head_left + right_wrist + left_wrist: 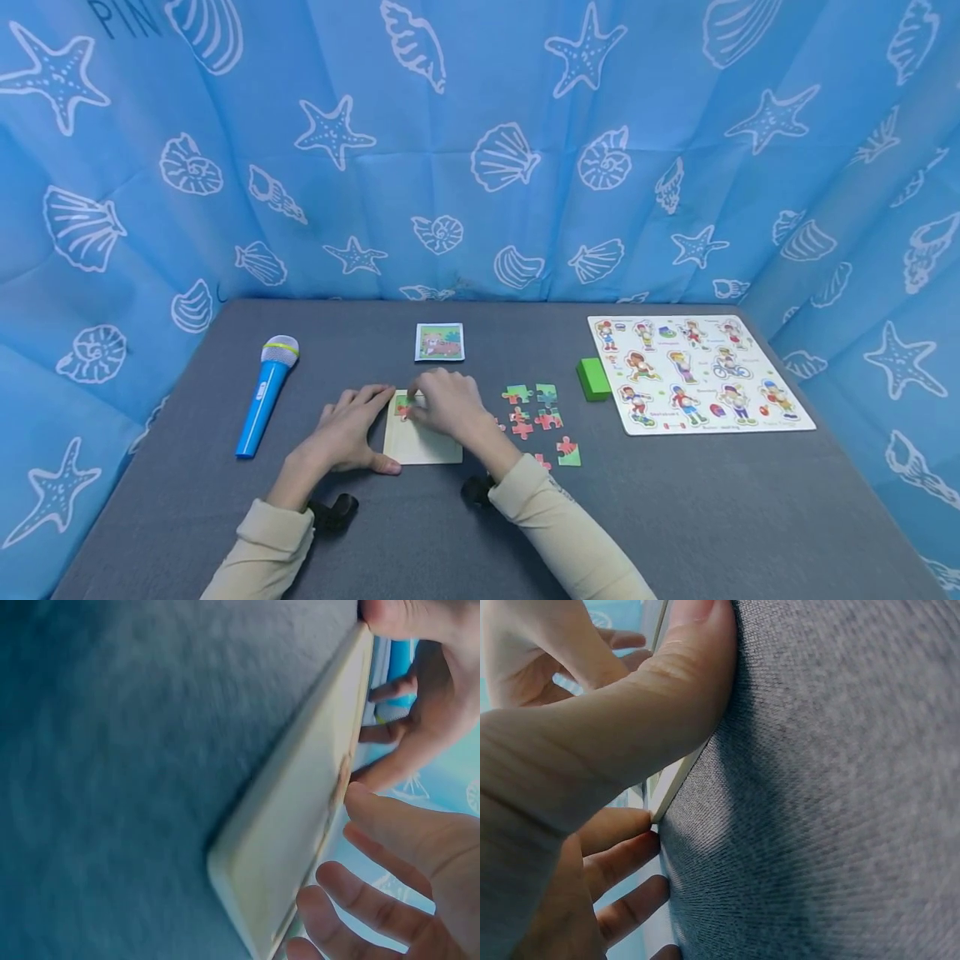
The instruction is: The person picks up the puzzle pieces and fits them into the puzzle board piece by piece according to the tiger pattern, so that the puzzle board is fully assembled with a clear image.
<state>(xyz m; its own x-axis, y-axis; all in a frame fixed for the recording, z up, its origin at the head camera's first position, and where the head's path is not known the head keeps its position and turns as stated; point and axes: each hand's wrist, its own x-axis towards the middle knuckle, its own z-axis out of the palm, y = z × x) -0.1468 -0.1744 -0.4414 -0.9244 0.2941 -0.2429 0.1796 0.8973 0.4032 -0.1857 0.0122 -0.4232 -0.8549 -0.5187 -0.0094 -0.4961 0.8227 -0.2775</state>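
Observation:
A pale square puzzle board lies on the table, with green and red puzzle pieces at its upper left. My left hand spans the board's left side; its thumb rests by the near corner and the index fingertip by the far one. In the left wrist view the thumb crosses in front of the board's edge. My right hand reaches over the board, thumb tip touching a laid piece in the right wrist view. Its other fingers are loosely bent, apart from the thumb.
Loose puzzle pieces lie right of the board. Behind it is a small picture card. A blue toy microphone lies at left. At right are a green block and a white board with sports figures. A blue curtain hangs behind.

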